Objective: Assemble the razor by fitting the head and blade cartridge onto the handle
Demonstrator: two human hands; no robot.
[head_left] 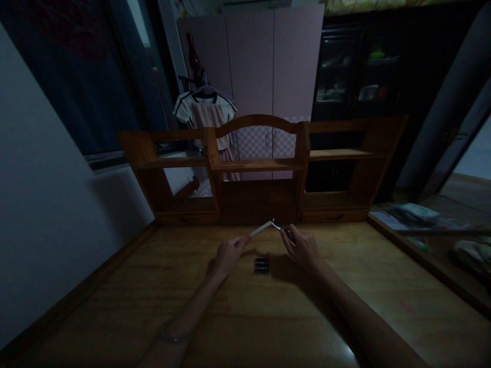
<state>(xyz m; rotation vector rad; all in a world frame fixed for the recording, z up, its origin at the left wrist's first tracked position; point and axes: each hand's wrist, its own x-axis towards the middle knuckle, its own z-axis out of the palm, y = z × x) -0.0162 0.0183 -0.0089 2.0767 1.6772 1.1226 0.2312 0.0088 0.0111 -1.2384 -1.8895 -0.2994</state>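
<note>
The left hand point(229, 254) is closed, thumb and fingers pinched round the near-left end of a slim pale strip point(261, 228); most of the strip's length juts free of the grip. Its long axis slants from that hand toward far right, across the gap to the right hand point(305, 247). The right hand is closed too, its fingers curled round the dark handle of a small metal-tipped tool point(282, 229), which points the opposite way, toward far left. Strip and tool thus run in toward each other like the two sides of a shallow roof, and the free end of the strip comes right up to the tool's bright tip. Whether the two touch there or only overlap in the view, I cannot tell. This meeting point lies on the far side of both hands, off-centre between them: the right hand's fingertips are nearer to it than the left's.

Both pieces appear to be held above the wooden table point(184, 276). Lying on it, on the near side of that meeting point and between the two hands, is a small dark piece with stacked bars point(261, 266); neither hand is on it. Beyond the hands, a wooden shelf unit point(261, 164) stands along the table's far edge.
</note>
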